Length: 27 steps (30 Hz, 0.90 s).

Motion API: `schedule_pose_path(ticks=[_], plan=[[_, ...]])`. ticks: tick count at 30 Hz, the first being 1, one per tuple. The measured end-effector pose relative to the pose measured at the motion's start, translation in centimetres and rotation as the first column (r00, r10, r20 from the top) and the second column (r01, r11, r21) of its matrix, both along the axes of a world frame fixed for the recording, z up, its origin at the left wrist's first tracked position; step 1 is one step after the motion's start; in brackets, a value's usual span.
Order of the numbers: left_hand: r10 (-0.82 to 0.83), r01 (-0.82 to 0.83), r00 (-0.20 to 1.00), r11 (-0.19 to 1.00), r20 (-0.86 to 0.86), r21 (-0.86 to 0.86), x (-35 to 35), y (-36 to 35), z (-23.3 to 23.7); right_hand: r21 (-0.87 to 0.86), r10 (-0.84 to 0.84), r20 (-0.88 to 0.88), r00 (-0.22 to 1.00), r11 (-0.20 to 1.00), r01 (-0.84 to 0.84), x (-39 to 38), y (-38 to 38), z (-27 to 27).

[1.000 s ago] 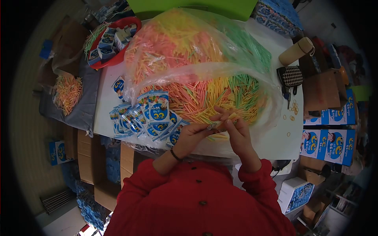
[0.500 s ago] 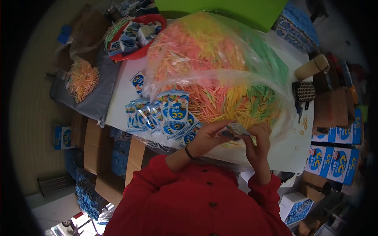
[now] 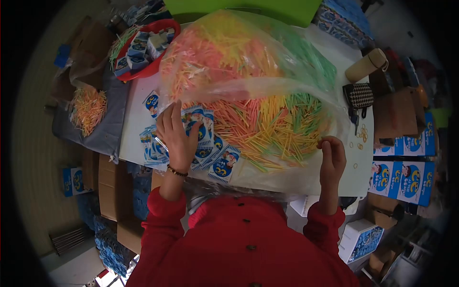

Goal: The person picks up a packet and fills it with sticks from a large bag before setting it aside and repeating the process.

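My left hand point(image 3: 178, 138), with a beaded bracelet at the wrist, lies over the pile of blue and white packets point(image 3: 202, 125) with its fingers spread. One packet point(image 3: 224, 163) rests at the pile's near right side. My right hand point(image 3: 333, 155) is at the right edge of the colored sticks point(image 3: 272, 129), thumb and fingers pressed together; anything between the fingertips is too small to make out. The sticks, pink, yellow and green, spill from a large clear plastic bag point(image 3: 248, 86).
A red basin point(image 3: 158, 69) with small boxes stands at the back left. On the right are a tan bottle point(image 3: 367, 66), a checkered pouch point(image 3: 358, 95), scissors point(image 3: 354, 119) and rubber bands point(image 3: 363, 134). More sticks point(image 3: 89, 110) lie on grey cloth at left.
The hands have moved apart. My left hand went left onto the packets and opened; my right hand went right to the sticks' edge. The packet between them has left the hands. The view has shifted.
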State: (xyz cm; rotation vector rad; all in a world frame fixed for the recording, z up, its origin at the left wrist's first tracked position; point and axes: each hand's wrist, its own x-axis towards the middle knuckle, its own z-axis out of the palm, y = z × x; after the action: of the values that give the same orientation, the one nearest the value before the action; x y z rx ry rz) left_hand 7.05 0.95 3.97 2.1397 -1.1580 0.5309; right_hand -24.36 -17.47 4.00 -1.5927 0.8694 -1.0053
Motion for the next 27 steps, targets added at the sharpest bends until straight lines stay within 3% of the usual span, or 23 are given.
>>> schedule_pose_path(ticks=[2, 3, 4, 5, 6, 7, 8, 10, 12, 13, 15, 18, 23, 26, 27], plan=[[-0.027, 0.013, 0.986, 0.997, 0.164, 0.082, -2.0, 0.0, 1.1, 0.003, -0.083, -0.049, 0.995, 0.997, 0.084, -0.9, -0.6, -0.2], [-0.157, 0.139, 0.974, 0.984, 0.164, 0.114, -3.5, -0.4, 1.7, -0.196, -0.027, -0.276, 0.961, 0.98, -0.028, -1.1, -1.0, -0.1], [-0.166, 0.15, 0.974, 0.983, 0.157, 0.109, -4.9, -0.4, 2.0, -0.351, -0.014, -0.497, 0.868, 0.918, -0.186, -1.2, -1.4, 0.0], [-0.344, 0.323, 0.939, 0.885, 0.004, 0.334, -6.1, -0.2, 2.2, -0.354, -0.021, -0.502, 0.865, 0.917, -0.184, -1.1, -1.5, 0.2], [-0.467, 0.488, 0.866, 0.708, -0.18, 0.51, -7.0, 0.3, 2.2, -0.369, 0.02, -0.619, 0.785, 0.875, -0.313, -0.6, -1.3, 0.4], [-0.469, 0.491, 0.864, 0.709, -0.182, 0.507, -7.6, 0.8, 2.1, -0.361, 0.05, -0.724, 0.688, 0.823, -0.439, -0.1, -1.2, 0.5], [-0.408, 0.444, 0.891, 0.697, -0.197, 0.564, -8.1, 1.5, 1.9, -0.358, 0.049, -0.726, 0.686, 0.825, -0.438, 0.4, -1.2, 0.2], [-0.346, 0.396, 0.915, 0.672, -0.208, 0.626, -8.8, 2.9, 1.2, -0.469, -0.096, -0.782, 0.616, 0.741, -0.481, 1.2, -1.3, -0.9], [-0.098, 0.201, 0.979, 0.609, -0.179, 0.768, -9.1, 4.2, 0.3, -0.445, -0.033, -0.788, 0.615, 0.721, -0.531, 1.8, -1.8, -1.4], [-0.091, 0.197, 0.98, 0.602, -0.178, 0.774, -9.0, 4.6, -0.4, -0.428, 0.024, -0.792, 0.61, 0.691, -0.582, 2.1, -2.0, -1.7], [-0.09, 0.156, 0.986, 0.773, -0.138, 0.615, -8.9, 5.3, -1.9, -0.393, 0.033, -0.828, 0.56, 0.679, -0.62, 2.5, -2.2, -1.4], [-0.1, 0.16, 0.984, 0.856, -0.146, 0.491, -9.1, 5.5, -3.5, -0.364, 0.024, -0.869, 0.494, 0.645, -0.672, 2.7, -2.4, -2.1], [-0.084, 0.19, 0.96, 0.896, -0.267, 0.401, -9.9, 5.3, -3.9, -0.406, 0.009, -0.864, 0.504, 0.58, -0.706, 2.5, -2.1, -3.4], [-0.076, 0.187, 0.958, 0.897, -0.276, 0.4, -10.0, 5.1, -3.5, -0.424, 0.038, -0.831, 0.555, 0.602, -0.677, 1.7, -2.4, -4.8], [-0.085, 0.193, 0.96, 0.892, -0.268, 0.409, -10.2, 5.0, -3.4, -0.343, 0.161, -0.75, 0.642, 0.734, -0.585, 1.4, -2.4, -4.9]])
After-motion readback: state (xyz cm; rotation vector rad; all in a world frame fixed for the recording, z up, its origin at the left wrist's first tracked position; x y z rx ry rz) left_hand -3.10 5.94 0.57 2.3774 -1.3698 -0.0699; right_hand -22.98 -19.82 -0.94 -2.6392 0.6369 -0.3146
